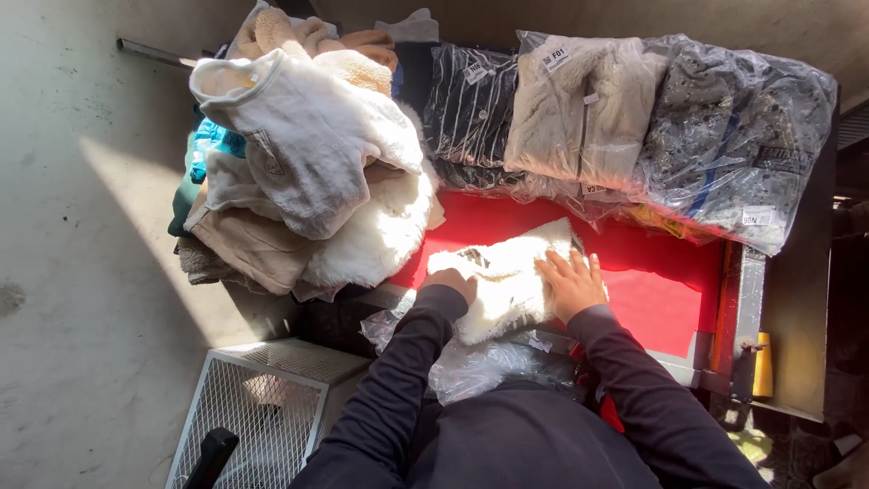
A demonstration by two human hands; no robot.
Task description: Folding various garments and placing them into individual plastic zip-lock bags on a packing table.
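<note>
A folded white fluffy garment (507, 276) lies on the red table top (652, 294) in front of me. My left hand (450, 281) rests on its left end with the fingers curled under or into the fabric. My right hand (570, 282) lies flat on its right side, fingers spread. Both arms wear dark sleeves. Crumpled clear plastic wrap (471, 362) lies at the table's near edge, under the garment and my arms.
A heap of loose white, cream and beige garments (308, 172) is piled at the left. Three bagged garments in clear plastic (634, 118) lie along the far side. A white wire-mesh basket (262, 407) stands on the concrete floor at lower left.
</note>
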